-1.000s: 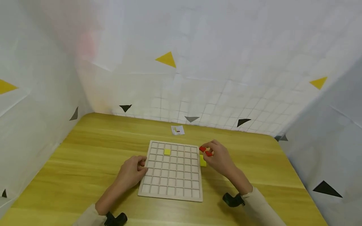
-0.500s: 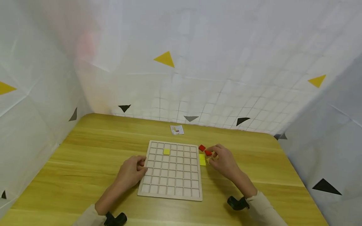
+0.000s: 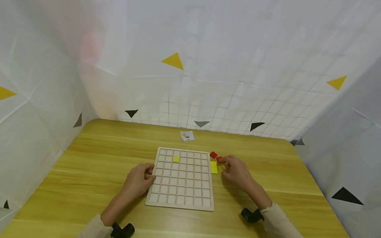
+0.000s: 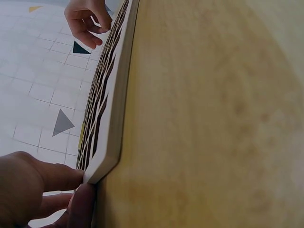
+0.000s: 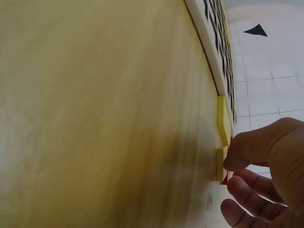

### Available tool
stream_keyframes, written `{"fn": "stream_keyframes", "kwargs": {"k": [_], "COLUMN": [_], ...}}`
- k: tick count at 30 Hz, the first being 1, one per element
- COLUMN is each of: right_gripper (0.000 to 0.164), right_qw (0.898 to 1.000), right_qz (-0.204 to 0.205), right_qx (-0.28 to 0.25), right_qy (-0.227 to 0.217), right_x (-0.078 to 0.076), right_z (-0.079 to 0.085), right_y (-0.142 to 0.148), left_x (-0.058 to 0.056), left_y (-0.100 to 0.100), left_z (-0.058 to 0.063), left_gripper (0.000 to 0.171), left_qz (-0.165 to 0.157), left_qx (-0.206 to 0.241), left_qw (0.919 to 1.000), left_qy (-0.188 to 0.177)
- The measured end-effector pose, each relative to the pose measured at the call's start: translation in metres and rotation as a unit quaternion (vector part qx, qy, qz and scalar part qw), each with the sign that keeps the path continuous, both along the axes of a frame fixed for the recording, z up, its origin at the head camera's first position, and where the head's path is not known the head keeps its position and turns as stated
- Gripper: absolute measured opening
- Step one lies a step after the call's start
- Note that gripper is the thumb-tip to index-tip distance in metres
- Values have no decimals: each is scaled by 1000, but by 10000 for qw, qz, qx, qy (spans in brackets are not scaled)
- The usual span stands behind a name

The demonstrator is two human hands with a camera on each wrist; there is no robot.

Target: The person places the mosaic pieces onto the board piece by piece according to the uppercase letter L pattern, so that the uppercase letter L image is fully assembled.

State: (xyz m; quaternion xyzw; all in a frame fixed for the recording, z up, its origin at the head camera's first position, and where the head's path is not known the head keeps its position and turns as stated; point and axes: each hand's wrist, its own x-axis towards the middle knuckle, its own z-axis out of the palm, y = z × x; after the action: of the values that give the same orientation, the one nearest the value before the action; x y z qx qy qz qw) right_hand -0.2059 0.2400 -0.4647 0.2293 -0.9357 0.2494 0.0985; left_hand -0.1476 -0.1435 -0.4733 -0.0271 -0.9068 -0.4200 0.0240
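Note:
A pale wooden grid board (image 3: 179, 207) lies on the table, with a yellow square tile (image 3: 176, 159) in one of its upper cells. My left hand (image 3: 140, 180) pinches the board's left edge between thumb and fingers. To the right of the board, my right hand (image 3: 238, 172) is low over loose tiles. Its thumb touches a small yellow tile (image 5: 220, 164) in the right wrist view. The index fingertip is by a red tile (image 3: 219, 159). Another red tile (image 3: 213, 154) lies farther off, and a larger yellow piece (image 3: 214, 167) sits against the board's right edge.
Beyond the board, a small printed grid card (image 3: 187, 136) lies on the wooden table (image 3: 104, 152). White sheets (image 3: 208, 66) marked with yellow, black and grey triangles stand behind and on both sides of the table.
My right hand has drawn back slightly to the right and toward me, uncovering the two red tiles and the small yellow tile. The left hand stays on the board's edge.

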Motion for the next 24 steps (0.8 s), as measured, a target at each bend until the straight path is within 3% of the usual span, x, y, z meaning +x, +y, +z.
{"fn": "stream_keyframes", "kwargs": {"k": [24], "right_gripper": [33], "right_qw": [9996], "right_qz": [29], "right_qx": [16], "right_qy": [-290], "right_x": [-2], "right_z": [-9], "right_y": [5], "left_x": [-2], "left_y": [2], "left_z": [0], "left_gripper": [42], "left_qz": [70], "left_qx": [52], "left_qw": [9999], "left_qy": [-86]}}
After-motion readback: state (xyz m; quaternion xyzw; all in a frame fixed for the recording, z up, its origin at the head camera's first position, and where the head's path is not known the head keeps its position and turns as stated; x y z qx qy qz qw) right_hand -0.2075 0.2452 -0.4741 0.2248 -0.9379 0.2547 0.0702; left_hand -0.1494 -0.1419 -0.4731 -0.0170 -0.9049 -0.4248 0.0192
